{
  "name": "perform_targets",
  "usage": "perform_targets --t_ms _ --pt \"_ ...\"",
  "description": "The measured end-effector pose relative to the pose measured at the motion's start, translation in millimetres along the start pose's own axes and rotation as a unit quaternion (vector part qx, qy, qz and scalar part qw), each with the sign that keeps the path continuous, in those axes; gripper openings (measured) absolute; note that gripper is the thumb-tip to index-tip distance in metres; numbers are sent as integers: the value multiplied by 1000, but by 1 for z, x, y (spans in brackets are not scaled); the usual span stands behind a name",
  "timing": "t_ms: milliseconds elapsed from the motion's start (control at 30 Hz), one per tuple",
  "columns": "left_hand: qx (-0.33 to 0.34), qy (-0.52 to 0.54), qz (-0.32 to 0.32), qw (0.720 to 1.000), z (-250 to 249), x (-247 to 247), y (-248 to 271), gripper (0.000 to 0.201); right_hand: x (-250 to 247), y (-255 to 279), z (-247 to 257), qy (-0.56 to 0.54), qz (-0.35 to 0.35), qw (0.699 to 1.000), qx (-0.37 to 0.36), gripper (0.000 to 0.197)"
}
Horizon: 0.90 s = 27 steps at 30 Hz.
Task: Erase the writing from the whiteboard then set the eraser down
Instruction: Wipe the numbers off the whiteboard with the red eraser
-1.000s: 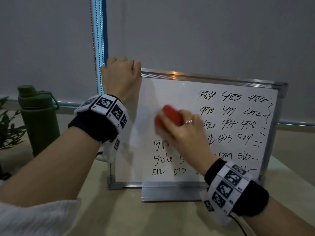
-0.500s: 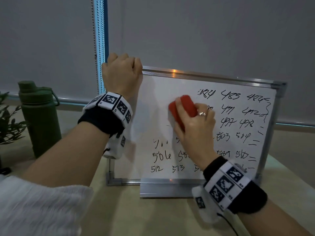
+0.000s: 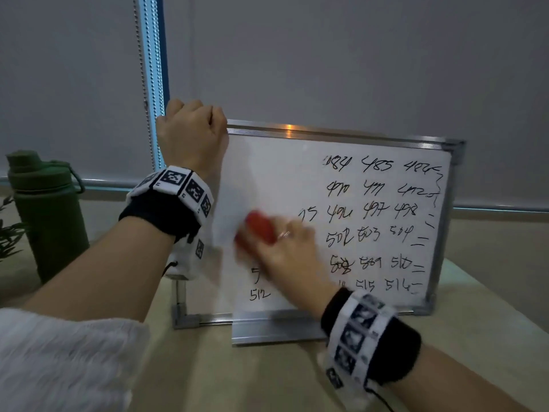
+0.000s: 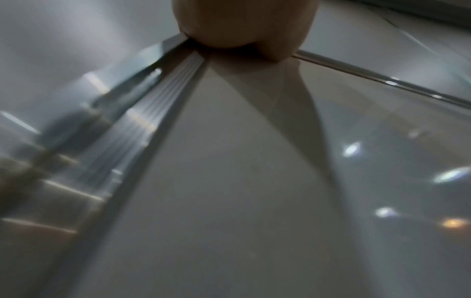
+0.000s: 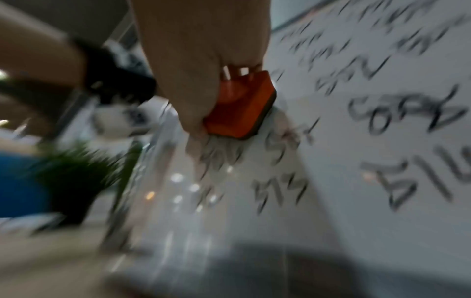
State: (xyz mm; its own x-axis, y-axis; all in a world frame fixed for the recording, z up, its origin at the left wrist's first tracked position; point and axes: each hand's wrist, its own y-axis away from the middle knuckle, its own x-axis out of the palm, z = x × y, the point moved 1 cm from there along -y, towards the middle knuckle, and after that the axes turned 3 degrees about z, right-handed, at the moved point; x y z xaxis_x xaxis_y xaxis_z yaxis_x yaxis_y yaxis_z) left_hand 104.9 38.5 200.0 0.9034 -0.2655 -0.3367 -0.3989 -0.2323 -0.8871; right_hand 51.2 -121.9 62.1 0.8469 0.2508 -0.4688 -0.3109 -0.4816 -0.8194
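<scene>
A small whiteboard (image 3: 267, 173) with a metal frame stands upright on the table. Black handwritten numbers (image 3: 377, 188) fill its right half and lower rows; the upper left is wiped blank. My left hand (image 3: 191, 135) grips the board's top left corner, its fingers curled over the frame (image 4: 175, 66). My right hand (image 3: 285, 251) holds a red eraser (image 3: 260, 227) pressed flat on the board's left-centre, blurred by motion. In the right wrist view the eraser (image 5: 242, 108) rests on the surface just above smeared digits (image 5: 219, 155).
A dark green bottle (image 3: 47, 212) stands on the table at the left, with plant leaves (image 3: 9, 236) beside it. A bead chain (image 3: 144, 78) hangs by the window blind behind. The board's metal tray (image 3: 276, 331) juts out at its foot.
My right hand has swept the eraser down and left from the upper middle of the board, and more digits in the left columns are gone. The left hand keeps its hold on the corner.
</scene>
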Motion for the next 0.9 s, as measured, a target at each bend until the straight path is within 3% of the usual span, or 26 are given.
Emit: perform_targets --t_ms 33,100,233,300,367,433,500,567,633,733,800,900 --pt "0 3 -6 1000 1 0 0 46 6 12 12 17 32 997 -73 38" --pt "12 10 -13 1000 3 -1 0 45 6 15 4 38 57 994 -86 43" --pt "22 14 -11 1000 7 -2 -2 41 -21 -11 -61 15 4 991 131 50" --pt "12 10 -12 1000 6 0 -1 42 -25 -17 -70 8 5 984 180 54" --pt "8 7 -14 1000 4 1 -1 44 -15 -9 -50 1 2 993 117 44" --pt "6 6 -23 1000 5 1 0 44 0 9 -21 17 43 997 -59 42" --pt "13 7 -36 999 7 0 0 43 5 16 -20 51 113 974 -192 52" --pt "21 9 -37 999 8 -3 0 43 -1 3 -35 52 100 974 -196 50" --pt "19 14 -24 999 7 -3 0 43 -14 -17 -46 26 58 992 -109 40" --pt "14 7 -21 1000 6 -2 -1 41 -17 -29 -40 6 26 999 30 44" --pt "11 6 -18 1000 7 -1 -1 41 -3 -14 -21 7 24 999 -20 42" --pt "10 14 -24 1000 9 1 -1 41 10 10 -15 38 78 977 -193 52"
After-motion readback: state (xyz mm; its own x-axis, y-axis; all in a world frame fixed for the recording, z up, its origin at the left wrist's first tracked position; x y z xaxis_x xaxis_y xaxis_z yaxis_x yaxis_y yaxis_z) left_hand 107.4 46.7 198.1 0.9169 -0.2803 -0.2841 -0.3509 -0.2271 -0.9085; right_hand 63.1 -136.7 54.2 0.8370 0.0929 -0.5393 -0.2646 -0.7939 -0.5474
